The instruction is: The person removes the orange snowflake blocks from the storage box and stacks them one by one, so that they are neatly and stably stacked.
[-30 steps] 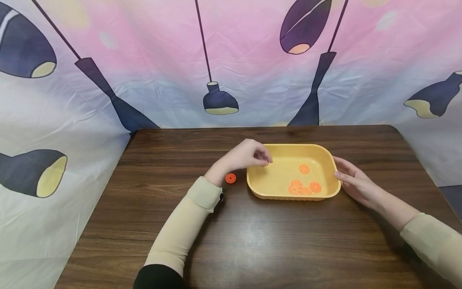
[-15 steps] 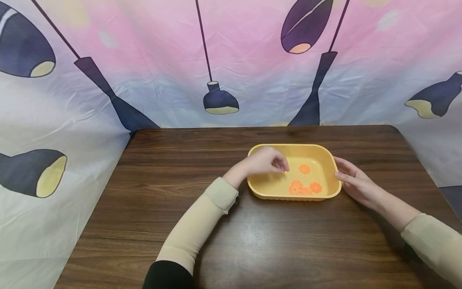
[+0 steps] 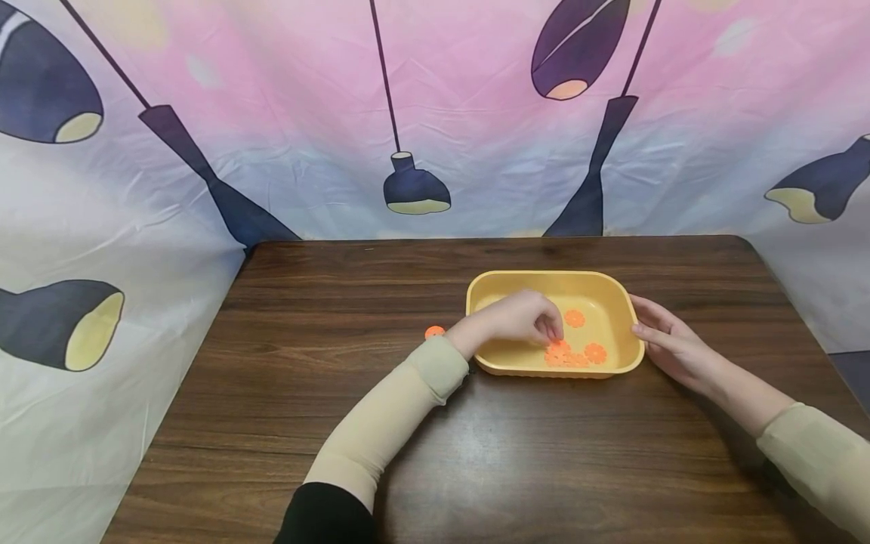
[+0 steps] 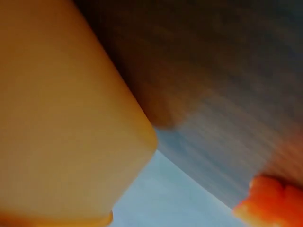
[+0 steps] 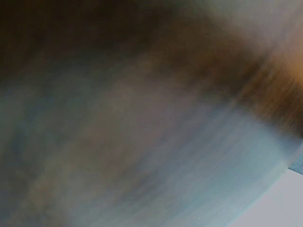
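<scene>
In the head view, my left hand (image 3: 526, 316) reaches into a yellow plastic tray (image 3: 544, 279), fingers curled and fingertips together. They pinch a small orange notched disc (image 3: 555, 343), mostly hidden, low over a little heap of similar discs (image 3: 576, 360). Another disc (image 3: 574, 318) lies apart, farther back on the tray floor. My right hand (image 3: 669, 344) grips the tray's right end, thumb at the rim and fingers behind the outer wall. A loose orange disc (image 3: 433, 332) lies left of the tray, partly covered by my left arm. The left wrist view shows the tray wall (image 4: 61, 118) close up.
The dark wood-grain table (image 3: 306, 302) carries the tray right of its middle. Behind it hangs a pastel cloth (image 3: 306, 174) printed with lamps, down to the table's back edge. The right wrist view is mostly blurred tabletop (image 5: 189, 156).
My left hand has moved right and forward from the tray's left rim, across its inside to the heap of discs. My right hand keeps its grip on the tray's right end.
</scene>
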{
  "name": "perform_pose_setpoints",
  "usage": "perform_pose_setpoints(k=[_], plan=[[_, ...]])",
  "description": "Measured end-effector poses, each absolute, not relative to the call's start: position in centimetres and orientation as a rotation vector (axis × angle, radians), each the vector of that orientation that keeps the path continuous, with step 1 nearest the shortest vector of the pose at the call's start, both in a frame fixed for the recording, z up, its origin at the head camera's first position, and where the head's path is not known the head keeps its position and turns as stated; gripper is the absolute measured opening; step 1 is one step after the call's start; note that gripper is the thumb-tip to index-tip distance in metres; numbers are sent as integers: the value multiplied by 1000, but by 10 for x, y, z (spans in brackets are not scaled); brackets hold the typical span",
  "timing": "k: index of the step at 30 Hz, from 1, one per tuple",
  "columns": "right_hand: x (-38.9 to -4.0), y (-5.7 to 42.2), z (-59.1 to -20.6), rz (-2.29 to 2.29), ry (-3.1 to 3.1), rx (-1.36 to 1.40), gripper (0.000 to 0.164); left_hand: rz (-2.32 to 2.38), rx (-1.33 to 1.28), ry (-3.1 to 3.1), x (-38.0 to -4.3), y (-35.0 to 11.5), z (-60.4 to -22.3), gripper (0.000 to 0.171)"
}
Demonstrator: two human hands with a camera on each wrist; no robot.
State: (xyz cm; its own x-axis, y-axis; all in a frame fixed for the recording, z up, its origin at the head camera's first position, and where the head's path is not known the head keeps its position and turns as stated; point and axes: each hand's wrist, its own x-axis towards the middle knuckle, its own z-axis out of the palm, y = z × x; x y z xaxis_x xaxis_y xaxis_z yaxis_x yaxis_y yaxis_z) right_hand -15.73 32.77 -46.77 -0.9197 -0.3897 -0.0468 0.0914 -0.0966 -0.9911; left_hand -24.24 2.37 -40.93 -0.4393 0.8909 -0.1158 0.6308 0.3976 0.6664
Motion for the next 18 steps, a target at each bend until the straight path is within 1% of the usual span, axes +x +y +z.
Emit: perform_pose_setpoints(k=[18], plan=[[-158, 328, -467, -2083, 1859, -322, 47, 636, 1364, 2215, -236, 32, -419, 20]])
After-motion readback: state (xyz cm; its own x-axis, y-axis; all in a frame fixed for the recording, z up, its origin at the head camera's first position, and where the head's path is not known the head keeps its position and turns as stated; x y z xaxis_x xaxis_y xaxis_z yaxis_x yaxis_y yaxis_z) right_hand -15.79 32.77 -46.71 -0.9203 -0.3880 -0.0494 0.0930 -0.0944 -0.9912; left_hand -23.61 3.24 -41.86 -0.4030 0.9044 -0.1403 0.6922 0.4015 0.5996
